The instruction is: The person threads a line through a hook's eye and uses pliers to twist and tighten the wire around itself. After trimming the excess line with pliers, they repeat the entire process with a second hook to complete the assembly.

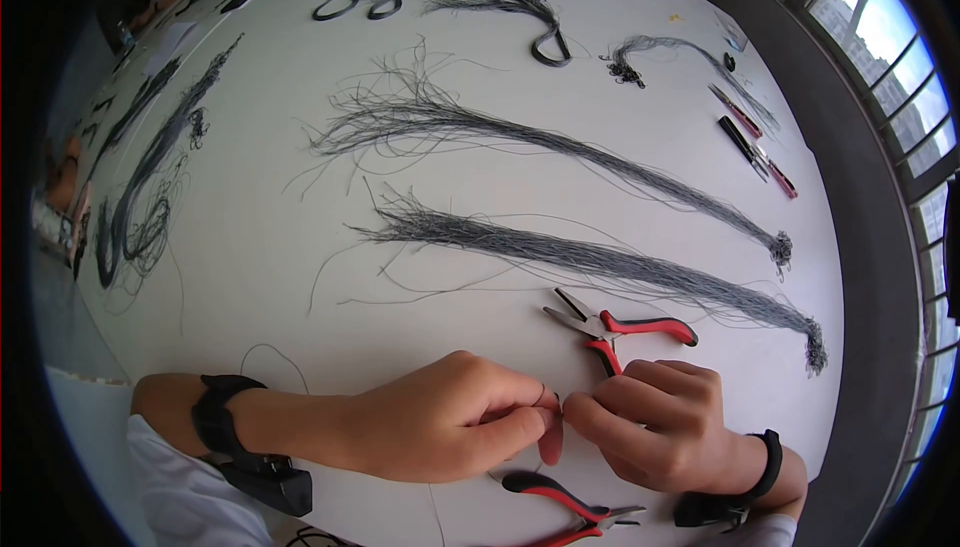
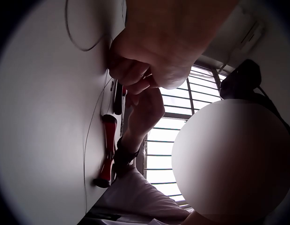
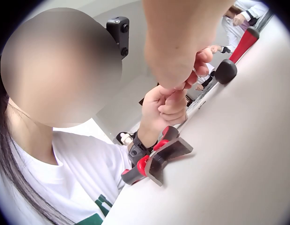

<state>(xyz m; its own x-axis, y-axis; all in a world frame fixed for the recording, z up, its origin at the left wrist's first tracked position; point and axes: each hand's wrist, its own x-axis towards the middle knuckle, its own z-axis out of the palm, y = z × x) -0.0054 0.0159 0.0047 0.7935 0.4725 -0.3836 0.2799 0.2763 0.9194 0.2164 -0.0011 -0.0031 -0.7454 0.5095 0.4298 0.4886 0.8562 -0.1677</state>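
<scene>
My left hand [image 1: 455,422] and right hand [image 1: 655,422] meet fingertip to fingertip low in the head view. Thumb and index finger of the left hand pinch a thin dark wire, its end barely visible between the hands. The right hand's fingers are curled, pinching at the same spot; its exact hold is hidden. A loop of thin wire [image 1: 275,349] arcs out behind the left wrist. In the left wrist view a long wire [image 2: 85,154] trails below the left hand [image 2: 149,56]. In the right wrist view the left hand [image 3: 166,108] is curled against the right hand [image 3: 175,65].
Red-black pliers [image 1: 600,327] lie open just beyond the hands, another pair [image 1: 570,507] nearer the body. Two long wire bundles [image 1: 600,262] [image 1: 590,152] cross the white table [image 1: 250,277]. More wire lies left and at the back; small tools [image 1: 742,147] lie right. People sit far left.
</scene>
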